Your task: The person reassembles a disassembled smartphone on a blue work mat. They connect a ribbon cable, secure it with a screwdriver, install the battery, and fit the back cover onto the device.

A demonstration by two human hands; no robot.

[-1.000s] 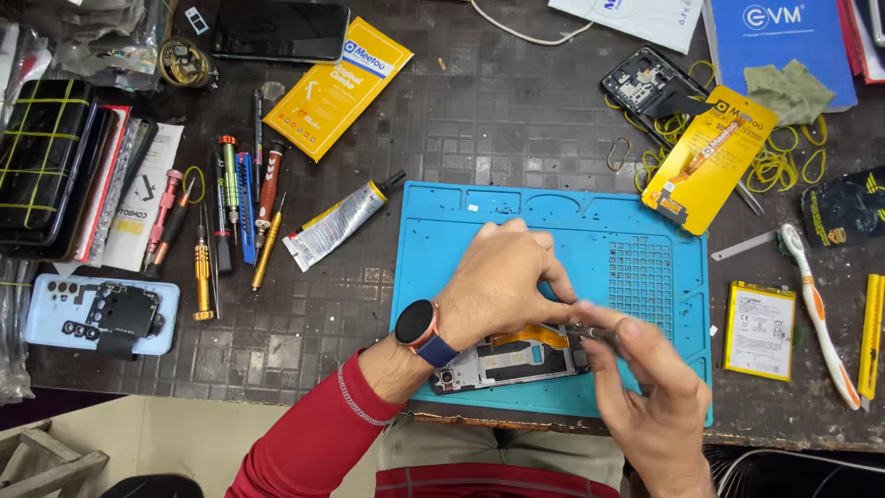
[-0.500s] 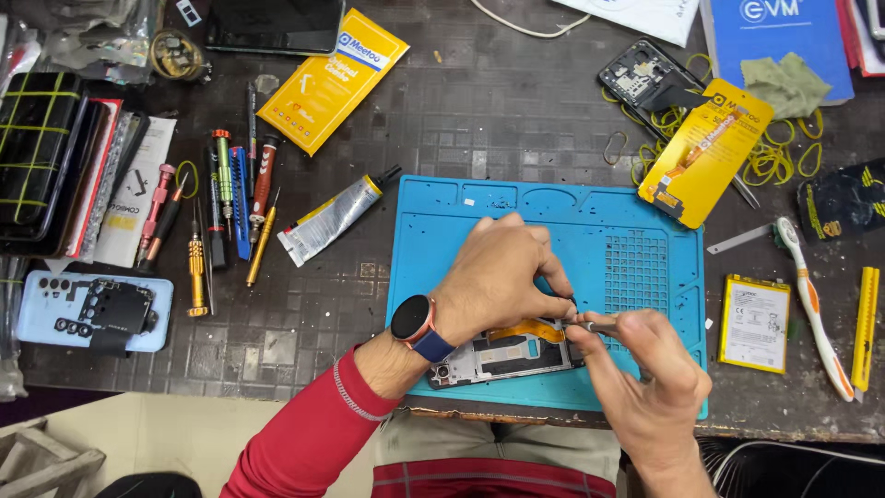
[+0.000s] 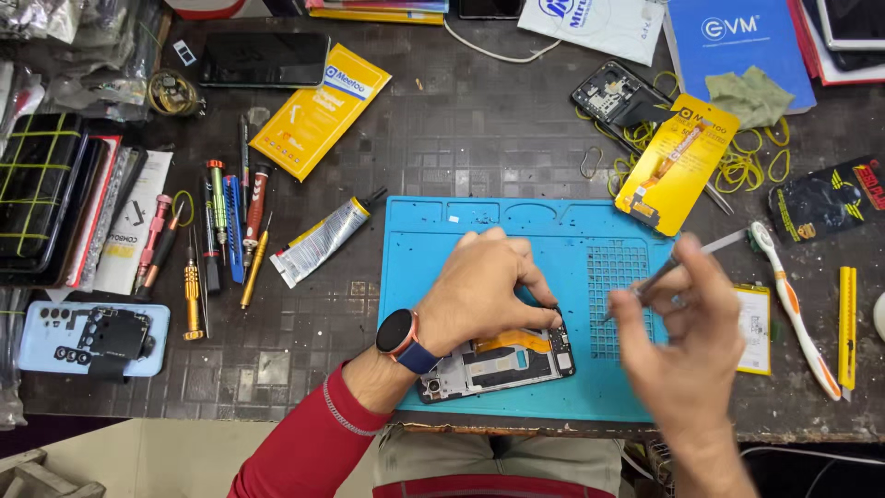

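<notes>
opened phone on a blue mat, one hand holding it, the other raised with tweezers.

the opened phone [image 3: 498,364] lies at the near edge of the blue mat [image 3: 461,231]; the left hand [image 3: 484,286] presses it, fingers curled closed on its top end. the right hand [image 3: 687,346], blurred, pinches thin tweezers [image 3: 678,261] above the mat's right side. a white-and-yellow label pack [image 3: 754,329] is half hidden behind it. farther back lie a yellow hanging card [image 3: 678,163], a yellow packet [image 3: 320,112] and a blue box [image 3: 737,46], cut off at the desk's far edge.
</notes>
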